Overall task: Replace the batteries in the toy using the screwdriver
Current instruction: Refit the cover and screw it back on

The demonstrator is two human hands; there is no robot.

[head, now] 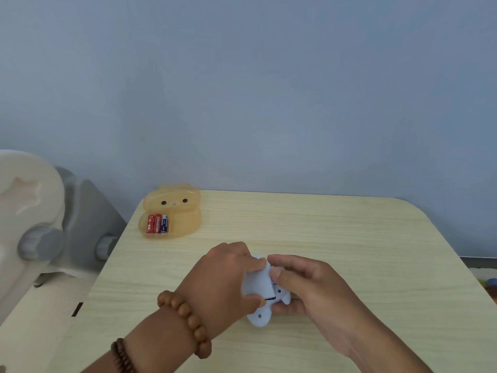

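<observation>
- Two hands grip the toy [259, 317] at the table's [349, 238] near side: left hand [226, 278] from 9 o'clock, right hand [309, 286] from 3 o'clock, both curled round it.
- Its long axis runs 6 to 12 o'clock; the hands hide what lies under its cover [258, 284].
- Three batteries [157, 223] lie in a tray [188, 227] at 11 o'clock, nearer the left hand; no screwdriver shows.

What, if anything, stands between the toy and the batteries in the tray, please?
Nothing visible does: only bare table lies between the toy and the three batteries in the tray at the far left.
</observation>
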